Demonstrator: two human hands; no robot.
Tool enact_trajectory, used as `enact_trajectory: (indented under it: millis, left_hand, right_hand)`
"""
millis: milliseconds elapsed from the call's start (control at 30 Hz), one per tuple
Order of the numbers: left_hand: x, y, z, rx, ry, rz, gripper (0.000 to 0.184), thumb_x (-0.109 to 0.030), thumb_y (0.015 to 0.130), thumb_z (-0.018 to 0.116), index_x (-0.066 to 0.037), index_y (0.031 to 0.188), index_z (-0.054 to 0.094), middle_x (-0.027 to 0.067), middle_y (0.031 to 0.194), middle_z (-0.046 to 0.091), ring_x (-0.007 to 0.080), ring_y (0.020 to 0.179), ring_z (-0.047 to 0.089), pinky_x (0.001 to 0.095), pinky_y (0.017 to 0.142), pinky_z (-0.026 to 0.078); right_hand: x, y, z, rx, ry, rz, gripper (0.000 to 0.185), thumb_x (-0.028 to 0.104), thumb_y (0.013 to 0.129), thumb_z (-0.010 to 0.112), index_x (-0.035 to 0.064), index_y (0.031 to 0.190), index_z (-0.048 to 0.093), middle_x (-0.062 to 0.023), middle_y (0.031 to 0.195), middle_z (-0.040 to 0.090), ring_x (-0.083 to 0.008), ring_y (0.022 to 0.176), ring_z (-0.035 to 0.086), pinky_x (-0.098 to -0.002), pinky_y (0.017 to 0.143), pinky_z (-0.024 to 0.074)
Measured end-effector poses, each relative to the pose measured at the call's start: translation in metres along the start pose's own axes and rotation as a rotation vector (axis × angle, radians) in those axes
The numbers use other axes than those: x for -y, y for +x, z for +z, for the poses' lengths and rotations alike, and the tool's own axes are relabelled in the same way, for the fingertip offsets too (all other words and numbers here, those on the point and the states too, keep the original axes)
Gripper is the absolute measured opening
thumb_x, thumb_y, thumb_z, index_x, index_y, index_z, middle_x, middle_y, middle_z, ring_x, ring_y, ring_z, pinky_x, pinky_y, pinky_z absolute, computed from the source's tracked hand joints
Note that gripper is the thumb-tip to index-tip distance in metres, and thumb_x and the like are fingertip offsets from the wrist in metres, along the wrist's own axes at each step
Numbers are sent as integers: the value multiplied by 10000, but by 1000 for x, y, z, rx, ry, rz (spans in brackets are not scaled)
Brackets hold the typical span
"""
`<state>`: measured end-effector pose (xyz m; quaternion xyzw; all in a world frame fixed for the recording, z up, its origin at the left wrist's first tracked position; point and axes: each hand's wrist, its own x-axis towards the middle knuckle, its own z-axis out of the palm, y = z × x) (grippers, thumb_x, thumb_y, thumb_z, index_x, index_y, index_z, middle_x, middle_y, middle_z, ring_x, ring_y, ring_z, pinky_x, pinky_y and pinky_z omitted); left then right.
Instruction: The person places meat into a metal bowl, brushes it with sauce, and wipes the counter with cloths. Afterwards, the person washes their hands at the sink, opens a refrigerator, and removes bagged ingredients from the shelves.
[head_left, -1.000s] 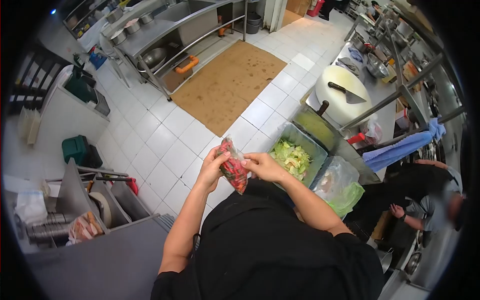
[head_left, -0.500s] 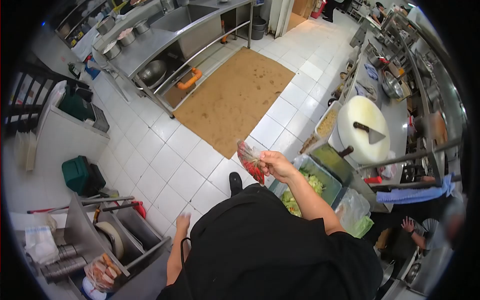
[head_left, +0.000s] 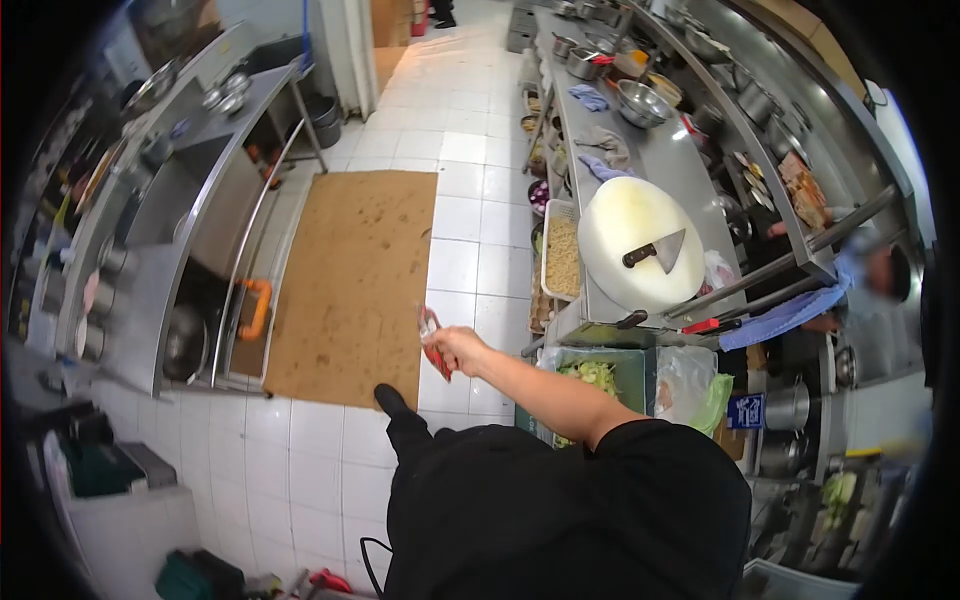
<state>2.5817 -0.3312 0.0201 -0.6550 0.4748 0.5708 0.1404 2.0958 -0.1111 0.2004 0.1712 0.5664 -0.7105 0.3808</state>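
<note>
My right hand [head_left: 460,351] is closed around the gathered neck of a small clear plastic bag [head_left: 432,340] with red pieces inside; their kind is too small to make out. Hand and bag hang over the white tiled floor [head_left: 460,265], beside the brown mat [head_left: 345,270]. Under my right forearm stands a clear bin [head_left: 628,373] holding chopped green vegetables [head_left: 592,374]. My left hand is out of view.
To the right, a steel counter [head_left: 655,150] carries a round white cutting board [head_left: 620,215] with a cleaver [head_left: 660,250] on it. A tray of tan crumbly food [head_left: 562,255] sits alongside. On the left is a steel sink table [head_left: 150,290] with an orange pipe [head_left: 258,308] below.
My body has turned to the right and stepped onto the mat's edge. The bag has travelled along in my right hand. My left hand has left the view.
</note>
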Motion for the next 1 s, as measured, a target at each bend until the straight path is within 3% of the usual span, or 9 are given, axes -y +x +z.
enact_trajectory:
  millis: [400, 433, 467, 600, 633, 667, 733, 933, 1000]
  left_hand:
    - [-310, 158, 5, 3, 280, -9, 320, -314, 937, 612, 4, 969, 635, 166, 822, 597, 335, 630, 617, 471, 538, 502]
    - [-355, 169, 5, 134, 358, -51, 268, -279, 911, 633, -13, 920, 609, 137, 746, 570, 310, 560, 585, 448, 450, 463]
    - [-400, 159, 18, 57, 620, 176, 240, -257, 893, 628, -26, 938, 585, 94, 659, 524, 257, 465, 516, 389, 382, 395]
    - [-531, 207, 88, 184, 545, 269, 173, -224, 911, 579, -54, 946, 585, 48, 632, 516, 170, 435, 487, 327, 366, 364]
    - [-561, 200, 112, 242, 539, 327, 164, -215, 918, 583, -55, 956, 582, 35, 647, 521, 152, 455, 495, 310, 374, 362]
    - [-590, 185, 138, 299, 528, 385, 156, -206, 925, 588, -56, 966, 580, 21, 661, 526, 134, 474, 504, 293, 383, 360]
    - [-633, 163, 196, 355, 551, 463, 190, -221, 936, 606, -49, 1013, 582, 29, 688, 538, 126, 501, 521, 273, 401, 367]
    - [-668, 140, 330, 440, 644, 625, 313, -226, 944, 636, -18, 1171, 581, 58, 788, 617, 154, 577, 587, 279, 470, 434]
    - [-673, 132, 356, 459, 749, 625, 371, -239, 949, 631, -16, 1241, 579, 50, 817, 631, 167, 607, 600, 300, 515, 469]
  right_hand:
    - [77, 88, -24, -245, -548, -170, 162, 104, 734, 769, 58, 852, 668, -31, 608, 578, -124, 455, 517, -300, 387, 389]
    - [105, 86, -34, -238, -542, -195, 174, 104, 714, 774, 68, 851, 672, -34, 620, 595, -139, 476, 545, -312, 408, 426]
    - [125, 93, -54, -244, -572, -211, 218, 162, 752, 778, 84, 921, 666, -20, 679, 601, -120, 535, 547, -296, 411, 430]
    - [253, 42, -121, -587, -595, -381, 169, 217, 793, 761, 97, 904, 715, -8, 810, 673, -109, 696, 609, -283, 562, 494]
    - [268, 52, -171, -665, -663, -602, 203, 215, 793, 766, 82, 940, 724, -20, 845, 694, -109, 771, 628, -291, 659, 519]
    - [303, 20, -182, -761, -621, -558, 217, 200, 801, 755, 65, 968, 724, -29, 878, 706, -125, 807, 638, -303, 756, 526]
    - [340, -3, -260, -1048, -795, -782, 235, 156, 800, 715, 41, 1005, 717, -62, 927, 721, -166, 844, 660, -330, 805, 533]
    - [408, -67, -368, -1666, -790, -492, 302, 240, 862, 623, 104, 1110, 729, -188, 1081, 725, -294, 1037, 697, -391, 940, 508]
    - [406, -66, -405, -1584, -892, -265, 337, 255, 868, 612, 120, 1158, 716, -197, 1155, 697, -293, 1109, 668, -396, 1001, 474]
